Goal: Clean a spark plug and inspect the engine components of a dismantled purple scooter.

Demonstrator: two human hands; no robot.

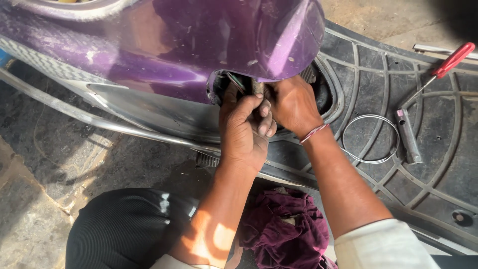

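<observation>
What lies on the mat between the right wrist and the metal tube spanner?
In the head view, a coiled wire loop lies on the floor mat between them.

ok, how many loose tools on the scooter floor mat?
2: a red-handled screwdriver at upper right and a metal tube spanner just below it, beside the coiled cable. Others may be hidden.

Left hand [245,130], right hand [292,103] clenched together
</observation>
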